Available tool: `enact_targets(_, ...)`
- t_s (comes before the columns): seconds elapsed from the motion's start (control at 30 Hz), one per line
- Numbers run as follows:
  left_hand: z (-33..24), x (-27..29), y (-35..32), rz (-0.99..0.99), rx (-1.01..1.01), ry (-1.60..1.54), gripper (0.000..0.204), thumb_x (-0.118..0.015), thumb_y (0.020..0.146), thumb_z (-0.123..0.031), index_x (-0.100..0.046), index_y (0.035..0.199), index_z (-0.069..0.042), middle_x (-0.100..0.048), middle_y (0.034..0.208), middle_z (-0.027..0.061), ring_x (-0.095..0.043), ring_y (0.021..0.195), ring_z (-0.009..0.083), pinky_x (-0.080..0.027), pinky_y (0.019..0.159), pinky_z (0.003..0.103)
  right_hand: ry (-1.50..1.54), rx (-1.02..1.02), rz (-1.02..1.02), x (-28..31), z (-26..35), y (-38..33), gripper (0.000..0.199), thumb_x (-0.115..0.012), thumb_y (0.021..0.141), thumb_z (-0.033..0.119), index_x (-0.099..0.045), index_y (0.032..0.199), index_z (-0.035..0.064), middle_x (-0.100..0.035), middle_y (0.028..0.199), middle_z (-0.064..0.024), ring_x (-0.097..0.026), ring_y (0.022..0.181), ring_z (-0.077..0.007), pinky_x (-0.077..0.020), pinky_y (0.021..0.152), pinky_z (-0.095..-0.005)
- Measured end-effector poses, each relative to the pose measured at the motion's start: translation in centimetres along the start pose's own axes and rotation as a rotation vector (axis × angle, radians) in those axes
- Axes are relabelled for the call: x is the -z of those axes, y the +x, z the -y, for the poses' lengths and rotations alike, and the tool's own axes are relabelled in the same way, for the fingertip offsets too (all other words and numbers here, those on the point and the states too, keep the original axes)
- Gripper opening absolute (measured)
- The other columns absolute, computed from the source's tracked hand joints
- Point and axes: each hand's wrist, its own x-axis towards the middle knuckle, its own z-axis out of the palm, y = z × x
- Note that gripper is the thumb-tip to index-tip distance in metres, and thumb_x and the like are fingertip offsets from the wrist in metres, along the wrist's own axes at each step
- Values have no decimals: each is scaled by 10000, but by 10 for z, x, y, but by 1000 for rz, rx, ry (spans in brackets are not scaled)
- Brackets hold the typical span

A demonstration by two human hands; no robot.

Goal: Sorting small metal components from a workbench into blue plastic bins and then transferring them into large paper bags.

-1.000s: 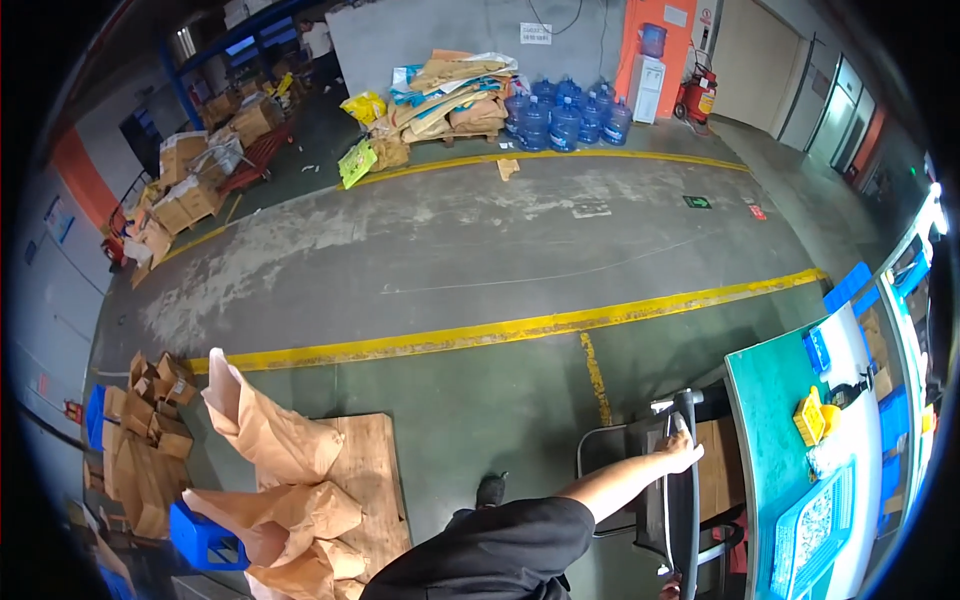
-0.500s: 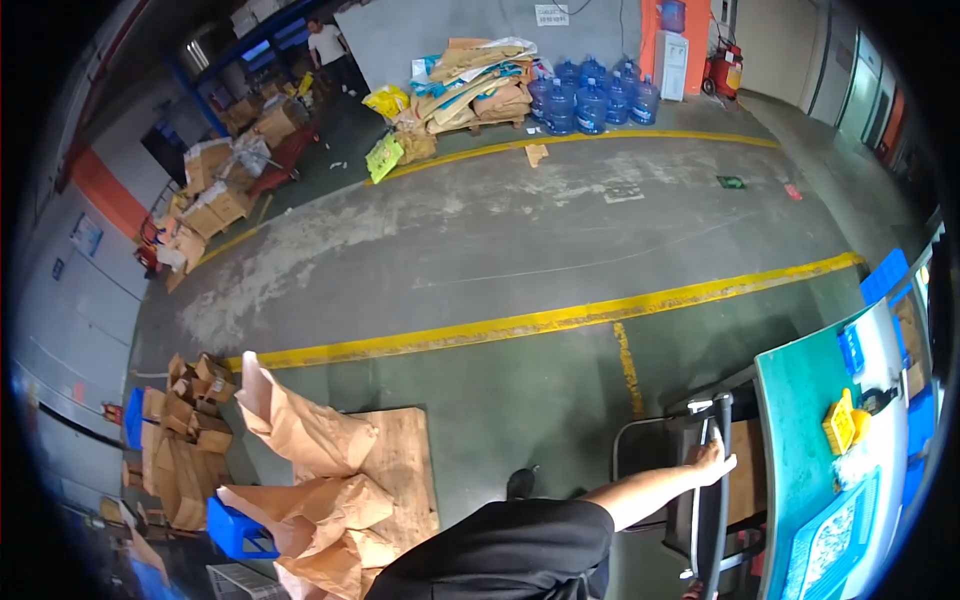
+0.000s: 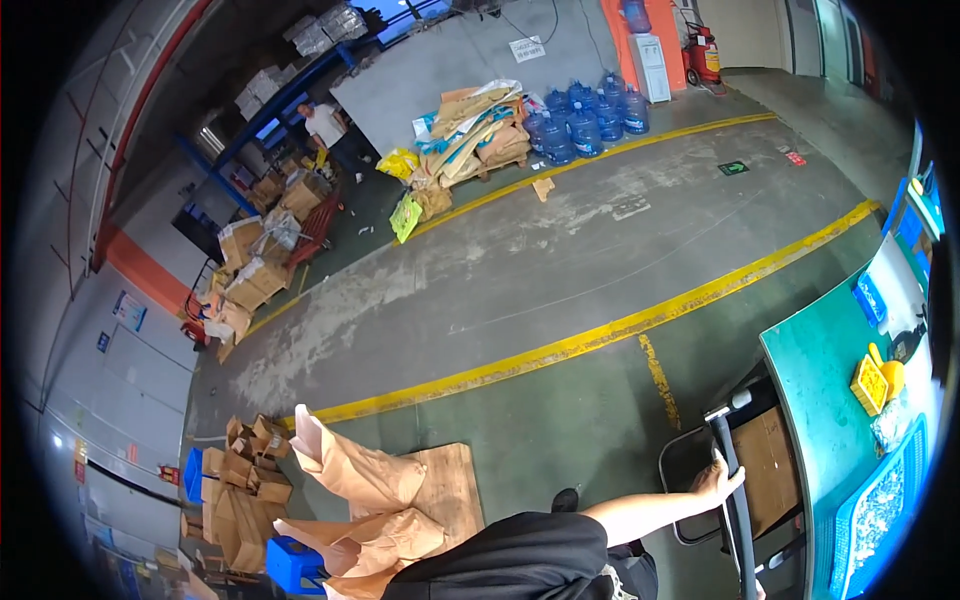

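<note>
My left hand (image 3: 716,482) is closed around the top bar of a chair's dark backrest (image 3: 735,500), with the bare forearm stretched out from a black sleeve. Only a small part of my right hand (image 3: 759,591) shows at the lower edge. Its fingers appear closed on the near end of the same bar. The chair has a dark frame with a pale metal end at its far side. It stands against a green-topped table (image 3: 810,350). A brown cardboard piece (image 3: 768,470) lies between the backrest and the table.
Yellow basket (image 3: 869,386) and blue tray (image 3: 880,510) stand on the table. Left, brown paper sacks (image 3: 370,475) stand by a wooden board (image 3: 455,490), with cardboard boxes (image 3: 240,480) beyond. Farther off are blue water bottles (image 3: 585,132), stacked sacks (image 3: 475,140) and a person (image 3: 325,125).
The view has turned and tilted, so the room slants more and the sacks sit farther right. My left hand keeps its hold on the backrest, which now shows as a narrower bar.
</note>
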Motion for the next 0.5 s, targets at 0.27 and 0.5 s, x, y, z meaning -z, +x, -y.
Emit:
enact_targets(0.27,11,12,7,14,74,70,817,-484,824,-504,-223,1266,132,-557,1052,281,-565,950,394,-480,801,399,-702,1486,713,-120,11,-201,187,-503,849,246,-603,941,117,-512,680,11,-461,554,-76,-364,465,-179)
enact_targets(0.5,-2,16,5,254,178,3,923,-438,834,-543,-29,1364,92,-245,1385,284,-341,1257,349,-319,1022,365,-707,1030,616,-83,23,-144,288,-524,861,362,-585,999,117,-555,737,-25,-504,582,-112,-406,458,-209)
